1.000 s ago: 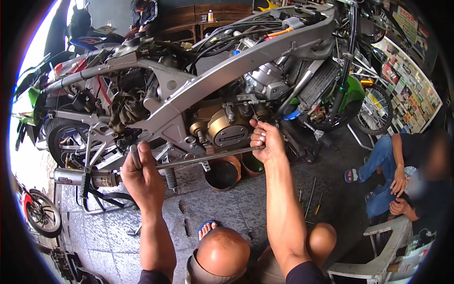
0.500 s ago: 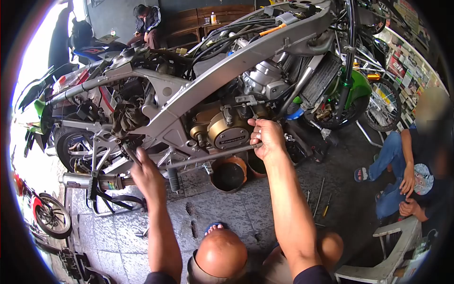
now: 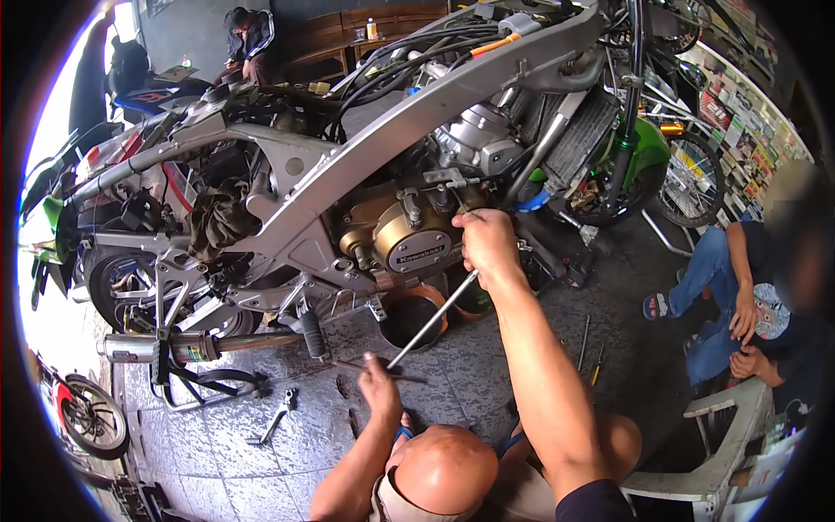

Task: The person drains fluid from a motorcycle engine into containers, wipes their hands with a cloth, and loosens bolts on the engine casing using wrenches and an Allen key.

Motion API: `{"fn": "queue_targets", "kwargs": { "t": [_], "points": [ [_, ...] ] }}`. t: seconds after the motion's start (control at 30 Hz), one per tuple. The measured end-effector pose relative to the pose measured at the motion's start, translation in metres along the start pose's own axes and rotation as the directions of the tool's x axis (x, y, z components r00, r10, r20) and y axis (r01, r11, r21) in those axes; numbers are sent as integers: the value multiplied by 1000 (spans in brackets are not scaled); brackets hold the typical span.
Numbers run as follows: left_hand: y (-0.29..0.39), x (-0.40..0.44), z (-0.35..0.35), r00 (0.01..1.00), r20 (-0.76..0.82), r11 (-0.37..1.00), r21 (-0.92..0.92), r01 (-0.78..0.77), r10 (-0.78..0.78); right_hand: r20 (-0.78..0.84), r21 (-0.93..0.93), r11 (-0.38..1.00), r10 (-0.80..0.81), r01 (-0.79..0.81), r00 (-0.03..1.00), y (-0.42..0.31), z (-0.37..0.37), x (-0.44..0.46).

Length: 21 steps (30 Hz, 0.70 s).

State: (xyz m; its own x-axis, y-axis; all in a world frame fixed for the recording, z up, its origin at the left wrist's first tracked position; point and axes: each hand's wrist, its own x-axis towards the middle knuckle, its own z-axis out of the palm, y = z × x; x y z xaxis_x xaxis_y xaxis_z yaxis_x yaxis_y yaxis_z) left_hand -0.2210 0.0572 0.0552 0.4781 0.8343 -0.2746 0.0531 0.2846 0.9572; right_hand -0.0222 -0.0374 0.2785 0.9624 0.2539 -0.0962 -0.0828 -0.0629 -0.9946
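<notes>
My right hand (image 3: 489, 248) is closed around the metal rod of a long T-handle tool (image 3: 433, 320), just in front of the gold Kawasaki engine cover (image 3: 416, 242). A thin piece of metal rises from this hand towards the bracket (image 3: 445, 177) above the cover. Lower down, my left hand (image 3: 380, 383) has its fingers closed at the tool's crossbar, which lies nearly level. Where the rod ends inside my right fist is hidden. The motorcycle's silver frame (image 3: 374, 139) slants across above both hands.
Round pans (image 3: 442, 329) stand below the engine. A wrench (image 3: 280, 416) lies on the left floor, a screwdriver (image 3: 597, 365) on the right. A seated person (image 3: 748, 296) is at the right, near a white chair (image 3: 739, 418). Another person (image 3: 250, 43) sits at the back.
My left hand has come down and to the right with the crossbar, so the rod now slants steeply downward. My right hand stays close to the engine cover. The floor wrench shows more fully.
</notes>
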Motion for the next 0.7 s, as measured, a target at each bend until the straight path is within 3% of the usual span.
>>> {"fn": "queue_targets", "kwargs": {
  "t": [0.07,0.13,0.2,0.33,0.4,0.47,0.53,0.6,0.67,0.7],
  "points": [
    [-10,0,13,977,139,958,-217,190,-162,-2,13,1000,-27,28,1000,1,1,-4],
    [-16,9,14,991,85,981,-154,119,-107,31,88,996,9,-11,999,3,-3,-2],
    [-16,17,13,995,31,972,-211,99,-95,76,183,979,81,-94,994,1,-5,-3],
    [-7,18,2,995,102,937,-346,44,-8,96,227,969,80,-100,992,5,-8,-2],
    [1,15,0,998,52,921,-387,43,-25,100,252,958,115,-137,988,4,-12,-10],
    [11,1,-5,999,42,940,-341,4,11,126,322,943,43,-82,991,9,-25,-26],
    [34,-11,-8,998,-16,955,-291,-56,54,114,464,880,56,-102,992,27,-48,-23],
    [58,-14,-11,980,7,963,-190,-193,198,49,471,875,101,-113,994,39,-64,-15],
    [93,-14,-7,889,33,890,-41,-455,456,96,547,822,126,-158,987,51,-75,1],
    [113,-15,-3,863,51,865,-8,-502,502,108,563,809,133,-171,985,53,-76,8]
  ]
}}
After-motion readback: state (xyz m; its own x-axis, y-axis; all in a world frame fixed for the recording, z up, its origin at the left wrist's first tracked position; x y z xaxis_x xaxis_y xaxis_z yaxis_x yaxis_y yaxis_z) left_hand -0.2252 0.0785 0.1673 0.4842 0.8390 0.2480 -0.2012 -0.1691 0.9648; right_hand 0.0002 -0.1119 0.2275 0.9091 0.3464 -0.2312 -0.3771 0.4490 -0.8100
